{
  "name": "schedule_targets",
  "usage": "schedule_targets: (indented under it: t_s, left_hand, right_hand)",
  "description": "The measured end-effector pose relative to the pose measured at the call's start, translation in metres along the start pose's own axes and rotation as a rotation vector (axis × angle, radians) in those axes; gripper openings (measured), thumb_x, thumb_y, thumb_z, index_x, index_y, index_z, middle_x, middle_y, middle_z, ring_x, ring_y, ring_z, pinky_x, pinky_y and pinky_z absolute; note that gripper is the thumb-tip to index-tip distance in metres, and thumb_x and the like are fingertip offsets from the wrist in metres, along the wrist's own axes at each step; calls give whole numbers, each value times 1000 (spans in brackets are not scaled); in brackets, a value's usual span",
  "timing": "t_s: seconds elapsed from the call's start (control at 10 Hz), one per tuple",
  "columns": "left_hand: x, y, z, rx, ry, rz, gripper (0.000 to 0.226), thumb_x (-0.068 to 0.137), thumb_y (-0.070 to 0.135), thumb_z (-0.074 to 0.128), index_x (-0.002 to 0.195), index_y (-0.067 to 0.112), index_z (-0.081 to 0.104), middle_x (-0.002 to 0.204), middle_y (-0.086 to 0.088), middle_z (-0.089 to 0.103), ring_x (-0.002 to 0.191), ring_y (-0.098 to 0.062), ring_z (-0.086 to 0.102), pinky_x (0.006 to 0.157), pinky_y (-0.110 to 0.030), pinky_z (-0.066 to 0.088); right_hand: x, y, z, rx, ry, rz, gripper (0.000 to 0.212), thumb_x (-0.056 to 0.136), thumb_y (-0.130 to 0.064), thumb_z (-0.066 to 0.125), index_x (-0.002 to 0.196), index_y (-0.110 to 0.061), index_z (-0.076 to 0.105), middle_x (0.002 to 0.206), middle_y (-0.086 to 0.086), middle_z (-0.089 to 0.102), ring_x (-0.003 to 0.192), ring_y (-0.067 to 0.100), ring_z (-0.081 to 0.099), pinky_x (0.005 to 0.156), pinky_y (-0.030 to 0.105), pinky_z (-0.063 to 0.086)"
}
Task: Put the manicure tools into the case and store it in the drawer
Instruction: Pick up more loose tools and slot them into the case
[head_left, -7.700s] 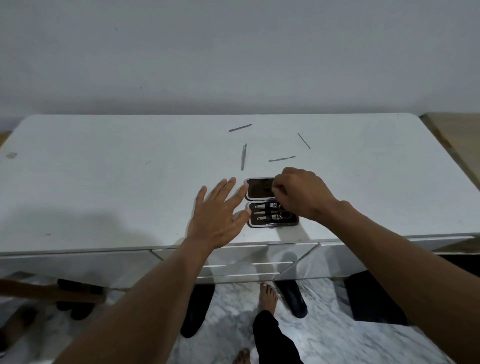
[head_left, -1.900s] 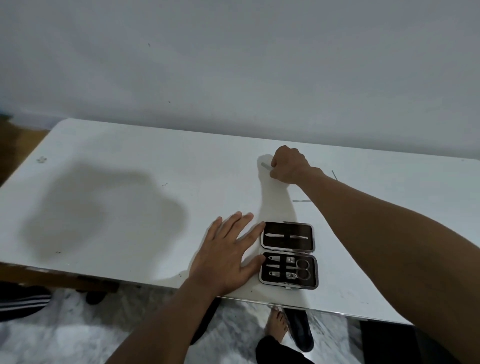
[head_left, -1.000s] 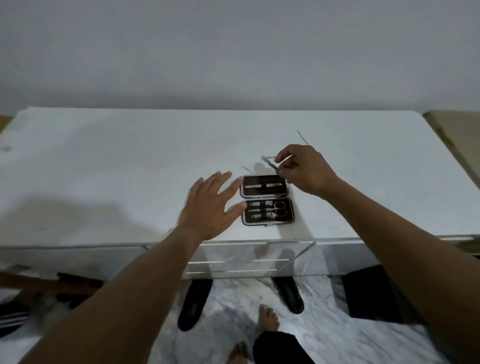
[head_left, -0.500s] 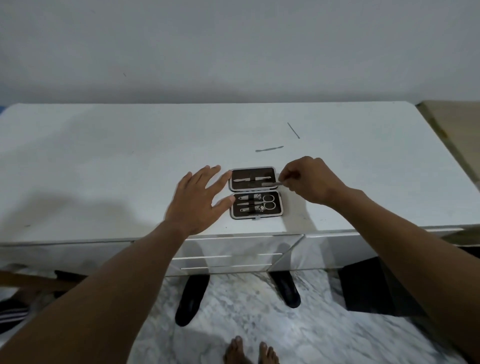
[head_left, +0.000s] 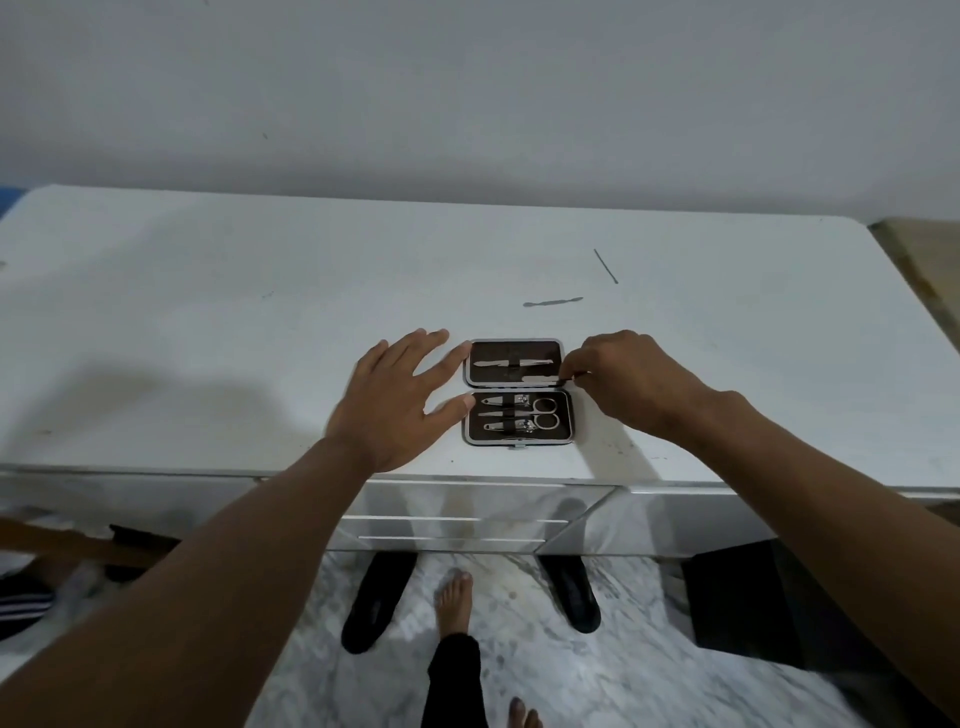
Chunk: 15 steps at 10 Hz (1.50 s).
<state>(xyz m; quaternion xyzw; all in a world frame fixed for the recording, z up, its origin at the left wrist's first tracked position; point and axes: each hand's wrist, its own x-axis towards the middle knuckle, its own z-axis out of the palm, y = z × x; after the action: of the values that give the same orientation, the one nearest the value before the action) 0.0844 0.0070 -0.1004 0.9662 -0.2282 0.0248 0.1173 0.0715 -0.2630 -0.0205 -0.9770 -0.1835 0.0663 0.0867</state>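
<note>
1. Case (head_left: 518, 392) is lying open near the front edge of the desk (head_left: 208, 312), both halves flat, and the near half is holding clippers and scissors (head_left: 543, 413) under a strap.
2. Left hand (head_left: 395, 400) is resting flat on the desk just beside the case's left side, its fingers (head_left: 431, 340) spread and gripping nothing; two fingertips are touching the case rim, apparently bracing it.
3. Right hand (head_left: 631, 384) is working at the case's right side, its fingers (head_left: 574, 366) pinching the end of a slim metal tool (head_left: 543, 378) that is lying along the near edge of the far half.
4. Two tools are waiting farther back on the desk: a flat pusher (head_left: 553, 302) and a thin pin-like one (head_left: 606, 266), well apart from the case.
5. Risk, as I judge it: the slim tool is sitting close to the hinge line, so it may be missing the strap and could slide loose when the lid is folded.
6. Pushing sideways may be nudging the light case toward the front edge if the left hand is bracing too lightly.
7. Drawer (head_left: 457, 514) below is looking shut.
</note>
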Motion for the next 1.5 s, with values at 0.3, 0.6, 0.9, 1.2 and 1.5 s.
schedule_targets:
  t_s: [0.3, 0.6, 0.9, 1.2, 1.5]
  left_hand:
    - [-2, 1, 0, 0, -11, 3, 64, 93, 69, 19, 150, 41, 20, 159, 7, 25, 147, -14, 15, 119, -44, 12]
    - [-1, 0, -2, 4, -27, 3, 65, 92, 69, 16, 151, 41, 19, 159, 7, 24, 147, -15, 14, 119, -44, 11]
    - [0, 0, -1, 10, -25, 9, 64, 93, 69, 17, 151, 41, 19, 159, 7, 24, 147, -16, 15, 118, -43, 11]
    - [-1, 1, -2, 2, -20, 9, 64, 93, 68, 17, 150, 40, 21, 159, 6, 24, 147, -16, 15, 119, -44, 11]
    - [-2, 0, -2, 4, -13, 13, 63, 93, 68, 18, 150, 40, 21, 159, 6, 25, 147, -15, 15, 118, -43, 11]
  right_hand:
    - [-2, 0, -2, -82, 2, -77, 47, 85, 3, 47, 117, -25, 67, 99, 9, 66, 89, 31, 63, 75, 37, 49]
    - [1, -1, 2, -76, 45, -60, 42, 84, 2, 50, 113, -21, 68, 96, 8, 66, 89, 31, 63, 75, 37, 51]
    - [0, -1, 6, -75, 82, -42, 36, 81, 4, 51, 103, -16, 70, 89, 8, 63, 83, 32, 61, 69, 37, 50]
    - [7, -6, 8, -78, 73, -74, 29, 82, 0, 51, 99, -13, 71, 95, 7, 69, 90, 30, 62, 78, 39, 51]
    - [18, -9, 8, -93, 16, -86, 28, 77, 4, 54, 92, -15, 68, 89, 5, 69, 84, 30, 62, 72, 40, 53]
